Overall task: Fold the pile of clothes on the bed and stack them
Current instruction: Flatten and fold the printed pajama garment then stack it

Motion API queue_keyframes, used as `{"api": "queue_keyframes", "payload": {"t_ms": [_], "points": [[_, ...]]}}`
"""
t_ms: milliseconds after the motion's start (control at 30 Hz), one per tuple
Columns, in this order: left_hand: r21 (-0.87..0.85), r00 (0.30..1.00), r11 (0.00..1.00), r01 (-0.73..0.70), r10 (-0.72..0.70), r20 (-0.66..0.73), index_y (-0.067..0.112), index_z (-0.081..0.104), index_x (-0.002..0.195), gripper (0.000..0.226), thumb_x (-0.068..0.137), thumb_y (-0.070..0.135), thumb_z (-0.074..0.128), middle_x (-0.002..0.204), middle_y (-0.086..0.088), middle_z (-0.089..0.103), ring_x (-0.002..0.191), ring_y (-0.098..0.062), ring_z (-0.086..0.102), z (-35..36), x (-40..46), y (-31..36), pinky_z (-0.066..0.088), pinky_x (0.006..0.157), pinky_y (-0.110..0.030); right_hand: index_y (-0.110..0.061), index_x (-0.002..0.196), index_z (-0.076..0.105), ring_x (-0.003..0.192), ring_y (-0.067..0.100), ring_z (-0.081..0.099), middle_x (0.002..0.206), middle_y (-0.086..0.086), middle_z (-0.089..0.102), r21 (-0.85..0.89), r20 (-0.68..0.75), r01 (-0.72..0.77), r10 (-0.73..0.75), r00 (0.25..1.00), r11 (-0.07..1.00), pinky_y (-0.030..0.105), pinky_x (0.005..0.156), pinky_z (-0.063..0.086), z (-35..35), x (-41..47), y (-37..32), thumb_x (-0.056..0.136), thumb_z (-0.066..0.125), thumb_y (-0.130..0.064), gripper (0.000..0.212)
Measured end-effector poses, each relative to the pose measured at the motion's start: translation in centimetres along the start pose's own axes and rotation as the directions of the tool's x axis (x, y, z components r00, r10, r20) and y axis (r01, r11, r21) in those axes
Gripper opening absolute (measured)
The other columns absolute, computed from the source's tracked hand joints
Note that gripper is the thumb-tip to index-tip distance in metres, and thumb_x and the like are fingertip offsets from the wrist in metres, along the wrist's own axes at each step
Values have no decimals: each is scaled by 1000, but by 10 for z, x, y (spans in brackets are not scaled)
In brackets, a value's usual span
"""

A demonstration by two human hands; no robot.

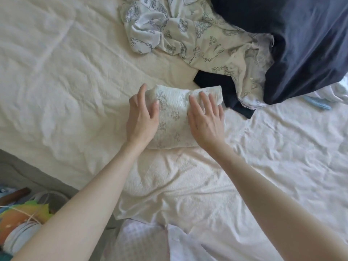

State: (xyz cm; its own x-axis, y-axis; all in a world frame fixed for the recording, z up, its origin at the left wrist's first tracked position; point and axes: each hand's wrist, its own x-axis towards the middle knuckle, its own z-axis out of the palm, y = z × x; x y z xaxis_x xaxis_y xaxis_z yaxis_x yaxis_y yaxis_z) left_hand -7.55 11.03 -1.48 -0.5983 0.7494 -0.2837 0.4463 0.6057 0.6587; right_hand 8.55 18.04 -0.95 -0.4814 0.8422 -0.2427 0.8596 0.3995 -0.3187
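A small folded white garment with a faint grey print (173,117) lies in the middle of the bed. My left hand (142,117) rests against its left side, fingers loosely spread, thumb on the cloth. My right hand (206,119) lies flat on its right half with straight fingers. Beyond it sprawls an unfolded pile: a cream garment with dark line drawings (190,34), a dark navy piece (224,87) peeking out beneath it, and a large navy garment (305,40) at the top right.
The bed is covered by a crumpled cream sheet (66,76). White cloth (337,89) and a light blue item (318,104) lie at the right edge. Pale patterned fabric (143,242) lies near me. Colourful clutter (22,219) sits on the floor lower left.
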Motion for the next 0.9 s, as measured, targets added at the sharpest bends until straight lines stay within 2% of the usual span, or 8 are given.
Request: {"api": "queue_keyframes", "payload": {"t_ms": [133, 300, 400, 567, 667, 767, 833, 900], "points": [[96, 995, 991, 91, -95, 36, 37, 15, 147, 56, 96, 51, 33, 136, -4, 41, 107, -24, 56, 5, -16, -1, 37, 74, -28, -28, 148, 27, 146, 28, 10, 158, 7, 18, -33, 85, 21, -18, 996, 999, 50, 116, 9, 11, 2, 6, 101, 28, -39, 48], [239, 996, 970, 44, -60, 62, 40, 14, 148, 55, 96, 51, 29, 138, -5, 38, 105, -26, 55, 18, -22, -13, 42, 71, -34, -32, 151, 5, 147, 23, -3, 160, 6, 3, -144, 235, -26, 60, 970, 989, 43, 119, -3, 35, -8, 23, 97, 12, -50, 57], [355, 997, 934, 50, -69, 42, 38, 17, 148, 55, 97, 49, 32, 142, -7, 33, 111, -30, 52, 33, -6, -20, 46, 75, -43, -32, 151, 4, 147, 24, -3, 160, 8, 5, -180, 206, -60, 97, 974, 982, 45, 118, -3, 53, 0, 25, 95, 7, -51, 60], [473, 997, 881, 25, -56, 51, 32, 17, 149, 55, 99, 45, 34, 143, -15, 31, 108, -36, 51, 46, -1, -27, 44, 84, -45, -30, 151, 6, 147, 25, -3, 159, 10, 5, -188, 208, -57, 96, 973, 980, 46, 118, -5, 63, 2, 26, 95, 8, -51, 60], [398, 994, 915, 59, -90, 59, 31, 19, 149, 55, 98, 45, 35, 144, -14, 30, 114, -35, 46, 41, 0, -24, 41, 90, -45, -32, 151, 4, 147, 23, -8, 160, 8, 1, -139, 257, -53, 87, 962, 989, 46, 117, -8, 55, 5, 25, 98, 16, -49, 57], [136, 990, 986, 100, -113, 90, 29, 16, 150, 58, 97, 42, 37, 144, -13, 28, 125, -27, 34, 33, -5, -27, 31, 100, -35, -25, 145, 36, 146, 24, 10, 157, 9, 21, 107, 141, -69, 54, 989, 992, 48, 118, 6, 34, 5, 27, 99, 40, -37, 48], [-65, 979, 979, 194, -188, 80, 21, 18, 150, 62, 96, 37, 45, 143, -17, 30, 130, -25, 29, 28, -10, -32, 22, 105, -28, -16, 132, 53, 137, 27, 32, 146, 10, 39, 262, -51, -158, 177, 983, 952, 45, 111, 27, 20, -2, 33, 94, 54, -27, 39], [-201, 950, 928, 312, -302, 81, 12, 29, 145, 64, 92, 34, 56, 137, -16, 40, 126, -24, 39, 23, -12, -37, 30, 109, -32, -14, 130, 51, 119, 20, 47, 131, 6, 49, 434, -11, -395, 443, 896, 809, 33, 98, 40, 10, -3, 44, 90, 60, -31, 44]]}}
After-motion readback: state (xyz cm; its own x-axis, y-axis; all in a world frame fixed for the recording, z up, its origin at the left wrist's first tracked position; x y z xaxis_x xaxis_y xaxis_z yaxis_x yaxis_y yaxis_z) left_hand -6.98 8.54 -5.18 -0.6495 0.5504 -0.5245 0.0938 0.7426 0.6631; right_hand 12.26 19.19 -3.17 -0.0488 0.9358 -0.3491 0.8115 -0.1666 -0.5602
